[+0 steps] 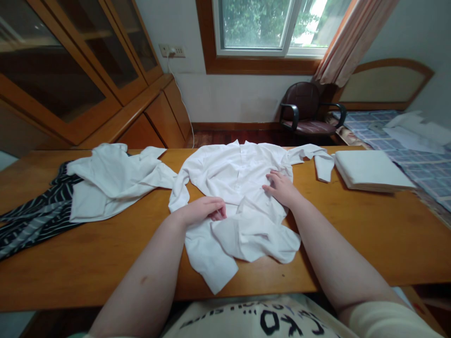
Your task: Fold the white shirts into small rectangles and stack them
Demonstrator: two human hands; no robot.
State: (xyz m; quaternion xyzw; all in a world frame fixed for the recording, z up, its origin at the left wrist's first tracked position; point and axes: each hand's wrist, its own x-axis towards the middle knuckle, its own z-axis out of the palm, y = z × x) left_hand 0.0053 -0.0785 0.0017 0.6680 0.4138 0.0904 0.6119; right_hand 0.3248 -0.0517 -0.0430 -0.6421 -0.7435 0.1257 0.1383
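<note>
A white button-up shirt (229,173) lies front up on the wooden table, its collar at the far edge. Its body is spread out, while the lower part is rumpled and folded over toward me. One sleeve bends out to the right; the other curves down on the left. My left hand (207,207) is closed at the shirt's left side, its fingers curled on the cloth near the lower front. On the right half of the shirt front rests my right hand (280,188), open, with its fingers spread over the fabric.
More white clothing (112,183) lies crumpled at the left, over a black-and-white striped garment (38,216). A flat white stack (373,169) sits at the table's right. Beyond the wooden table (352,225) are an armchair (305,108), a bed (384,136) and glass-fronted cabinets (116,61).
</note>
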